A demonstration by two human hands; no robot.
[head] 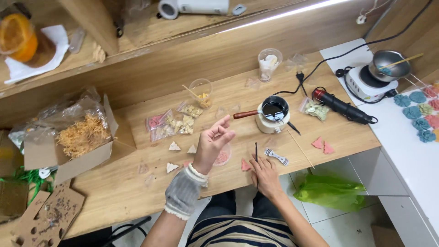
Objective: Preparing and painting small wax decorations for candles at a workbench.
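there, thin dark stick [256, 151] in right hand [264, 176], perhaps wooden

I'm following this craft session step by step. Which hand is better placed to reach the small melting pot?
Probably the right hand: it rests below the melting pot, on that side, though it holds a thin dark stick. The left hand is raised, palm up, farther left.

Melting pot [273, 114] on table [137, 183]; box [68, 146] far left (shelf behind).
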